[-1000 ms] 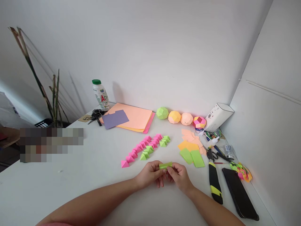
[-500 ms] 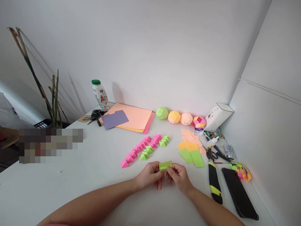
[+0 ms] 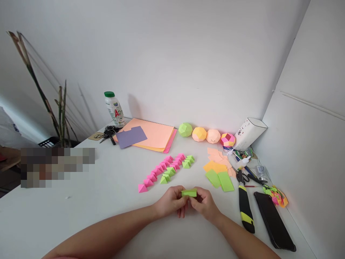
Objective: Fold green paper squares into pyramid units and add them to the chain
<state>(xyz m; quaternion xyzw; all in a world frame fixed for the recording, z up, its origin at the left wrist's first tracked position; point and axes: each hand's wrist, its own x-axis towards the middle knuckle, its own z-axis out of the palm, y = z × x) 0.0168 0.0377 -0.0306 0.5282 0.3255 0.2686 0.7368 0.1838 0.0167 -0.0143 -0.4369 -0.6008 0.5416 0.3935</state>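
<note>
Between my two hands is a small green paper piece (image 3: 189, 193), folded into a narrow strip. My left hand (image 3: 171, 201) pinches its left end, and my right hand (image 3: 205, 203) grips the right end with thumb and fingers. Beyond my hands stand rows of folded pink paper pyramids (image 3: 152, 177) and green paper pyramids (image 3: 167, 175). Flat green paper slips (image 3: 225, 181) lie to the right, overlapping orange slips (image 3: 215, 166) and peach slips (image 3: 217, 155).
Along the wall sit several faceted paper balls (image 3: 199, 134), a stack of coloured sheets (image 3: 153, 132), a white bottle (image 3: 115, 109) and keys (image 3: 110, 132). On the right lie a box cutter (image 3: 245, 208), a black phone (image 3: 274, 221), scissors (image 3: 242, 177), a glue bottle (image 3: 243, 162) and paper scraps (image 3: 280, 197).
The green paper between my hands has gone from a taller, partly folded shape to a narrower strip. My right thumb has shifted down and slightly left; both hands stay in place.
</note>
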